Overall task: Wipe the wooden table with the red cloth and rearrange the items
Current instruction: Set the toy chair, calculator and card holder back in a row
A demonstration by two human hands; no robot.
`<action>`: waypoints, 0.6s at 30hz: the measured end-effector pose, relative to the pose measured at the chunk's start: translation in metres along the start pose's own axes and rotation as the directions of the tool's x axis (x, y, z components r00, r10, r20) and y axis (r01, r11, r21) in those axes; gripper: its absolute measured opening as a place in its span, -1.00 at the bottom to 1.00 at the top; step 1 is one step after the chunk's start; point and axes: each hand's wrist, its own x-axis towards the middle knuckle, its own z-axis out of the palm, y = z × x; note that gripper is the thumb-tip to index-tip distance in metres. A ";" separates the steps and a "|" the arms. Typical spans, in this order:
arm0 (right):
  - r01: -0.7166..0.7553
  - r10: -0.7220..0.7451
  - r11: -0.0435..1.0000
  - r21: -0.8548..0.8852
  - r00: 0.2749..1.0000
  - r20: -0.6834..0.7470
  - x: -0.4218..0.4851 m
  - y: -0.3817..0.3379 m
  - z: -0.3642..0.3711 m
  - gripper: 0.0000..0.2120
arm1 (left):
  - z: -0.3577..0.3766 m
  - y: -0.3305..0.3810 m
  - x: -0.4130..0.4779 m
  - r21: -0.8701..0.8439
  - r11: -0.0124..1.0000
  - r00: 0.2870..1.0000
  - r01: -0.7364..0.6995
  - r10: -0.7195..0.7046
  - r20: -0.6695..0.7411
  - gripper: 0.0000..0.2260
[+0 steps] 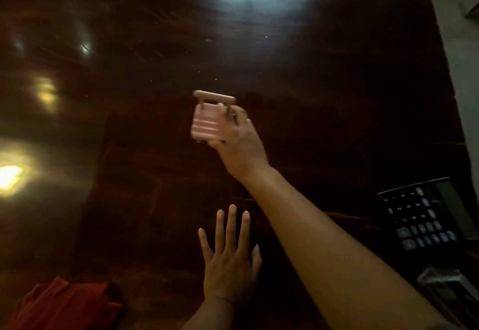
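Note:
A dark glossy wooden table (pixel 324 75) fills the view. My right hand (pixel 241 143) reaches out over its middle, shut on a small pink suitcase-shaped item (pixel 206 123) with a raised handle; whether the item touches the table I cannot tell. My left hand (pixel 230 265) lies flat on the wood near the front, fingers spread, holding nothing. The red cloth (pixel 67 306) sits crumpled at the front left corner, apart from both hands.
A black calculator (pixel 425 222) lies at the right edge of the table. In front of it is a clear plastic object (pixel 440 285). The table's right edge runs along a grey floor (pixel 464 70). Bright light reflections mark the left side.

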 end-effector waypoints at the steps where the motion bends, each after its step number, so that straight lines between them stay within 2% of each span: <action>1: 0.035 -0.035 0.999 -0.003 0.999 0.039 0.005 -0.011 0.008 -0.28 | 0.000 0.000 0.000 0.001 1.000 1.000 0.000 0.000 0.003 -0.34; 5: 0.124 -0.119 0.992 -0.033 0.986 0.117 0.014 -0.031 0.037 -0.32 | -0.002 0.001 0.000 0.042 0.999 0.998 0.011 -0.013 0.057 -0.28; 10: 0.123 -0.107 0.991 -0.054 0.967 0.233 0.007 -0.025 0.066 -0.27 | -0.001 -0.002 0.001 0.072 0.997 0.998 -0.025 0.020 0.062 -0.27; 14: 0.131 -0.129 0.991 -0.001 0.977 0.171 -0.010 -0.010 0.057 -0.16 | 0.003 -0.003 0.002 0.075 0.997 1.000 -0.019 0.017 0.025 -0.24; 16: 0.084 -0.087 0.996 0.031 0.988 0.130 -0.027 0.007 0.038 -0.21 | 0.004 -0.002 0.002 0.053 0.998 1.000 -0.017 0.017 0.000 -0.29; 18: -0.025 0.020 0.998 0.050 0.996 0.086 -0.047 0.034 0.009 -0.32 | 0.006 0.000 0.003 0.025 1.000 1.000 -0.008 0.008 -0.018 -0.32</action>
